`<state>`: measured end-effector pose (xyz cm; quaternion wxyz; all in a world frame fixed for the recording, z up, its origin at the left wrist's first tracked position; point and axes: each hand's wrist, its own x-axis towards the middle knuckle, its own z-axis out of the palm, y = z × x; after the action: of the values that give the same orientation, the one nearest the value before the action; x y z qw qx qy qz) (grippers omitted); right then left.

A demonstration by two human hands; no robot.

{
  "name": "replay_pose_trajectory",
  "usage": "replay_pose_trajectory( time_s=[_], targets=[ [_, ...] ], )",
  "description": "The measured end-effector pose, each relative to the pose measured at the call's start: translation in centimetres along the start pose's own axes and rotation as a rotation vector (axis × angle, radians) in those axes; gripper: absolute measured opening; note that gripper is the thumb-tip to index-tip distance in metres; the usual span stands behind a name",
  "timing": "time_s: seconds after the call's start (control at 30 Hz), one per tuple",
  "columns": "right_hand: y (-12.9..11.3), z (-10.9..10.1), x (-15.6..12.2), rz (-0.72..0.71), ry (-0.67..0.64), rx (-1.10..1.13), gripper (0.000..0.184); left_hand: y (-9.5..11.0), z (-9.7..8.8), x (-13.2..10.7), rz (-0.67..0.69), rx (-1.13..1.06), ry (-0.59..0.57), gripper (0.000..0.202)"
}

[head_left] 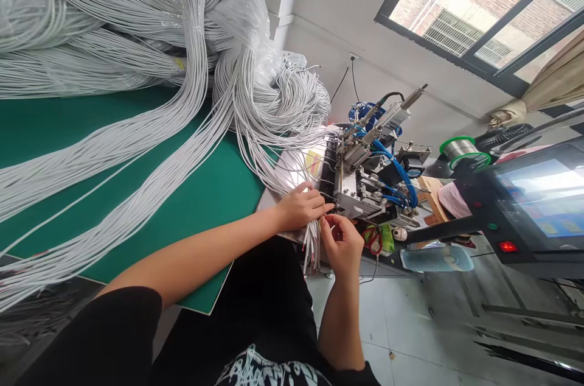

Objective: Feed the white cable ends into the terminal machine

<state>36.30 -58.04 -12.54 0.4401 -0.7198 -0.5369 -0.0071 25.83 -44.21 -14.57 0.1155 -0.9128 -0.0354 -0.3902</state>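
My left hand [301,207] is closed over a bundle of white cables [311,244], whose ends hang down below it with some reddish tips. Its index finger points right, toward the front of a small bench machine [351,188] with metal blocks and blue air tubes. Just right of it, my right hand [343,243] is closed in a pinch, thumb against index finger. A thin white cable end seems to be between those fingertips, mostly hidden. Both hands' fingertips almost meet at the machine's near left corner.
Long bunches of white cable [114,142] lie across a green tabletop [214,191], with plastic-wrapped coils [237,2] behind. At right are a solder wire spool [464,153], a control screen [542,191], red-handled scissors [374,241] and a blue translucent tray [438,258].
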Motion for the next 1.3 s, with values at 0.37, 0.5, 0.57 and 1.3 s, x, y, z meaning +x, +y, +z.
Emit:
replay_pose_trajectory(
  time_s=[0.37, 0.5, 0.57, 1.3],
  targets=[
    [2.0, -0.9, -0.2, 0.055, 0.073, 0.036, 0.022, 0.4, -0.2, 0.1, -0.054, -0.026, -0.087, 0.033],
    [3.4, -2.2, -0.4, 0.123, 0.154, 0.066, 0.024, 0.4, 0.1, 0.2, -0.090, -0.024, -0.020, 0.026],
    [3.8, -2.6, -0.4, 0.152, 0.188, 0.076, 0.025, 0.4, 0.2, 0.2, -0.101, -0.035, 0.004, 0.022],
    [4.8, -0.8, 0.6, 0.323, 0.103, 0.528, 0.028, 0.3, 0.2, 0.1, -0.008, -0.028, -0.048, 0.026]
  ],
)
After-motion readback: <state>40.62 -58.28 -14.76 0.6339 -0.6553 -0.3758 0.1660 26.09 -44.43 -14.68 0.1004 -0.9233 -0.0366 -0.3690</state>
